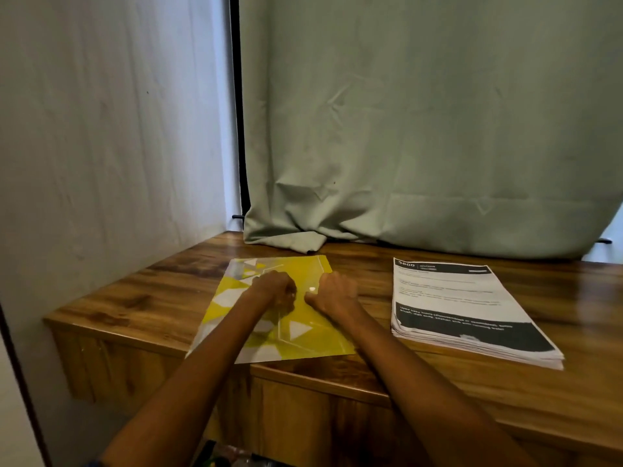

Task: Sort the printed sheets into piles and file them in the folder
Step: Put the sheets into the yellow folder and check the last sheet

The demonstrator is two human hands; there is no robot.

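Folder (pixel 296 335), yellow with white triangles, lies flat near the front left edge of the wooden worktop (pixel 505 392), one corner poking a bit over the edge, and both hands are sitting on top of it around the middle. Left hand (pixel 274 289) and right hand (pixel 333 291) both have their fingers curled down right by a little white snap on the cover, but honestly I can't tell whether either grip is actually pinching anything. Off to the right, well apart from it, sits the stack of printed sheets (pixel 468 311), and a pale green curtain (pixel 421 129) hangs behind it all.
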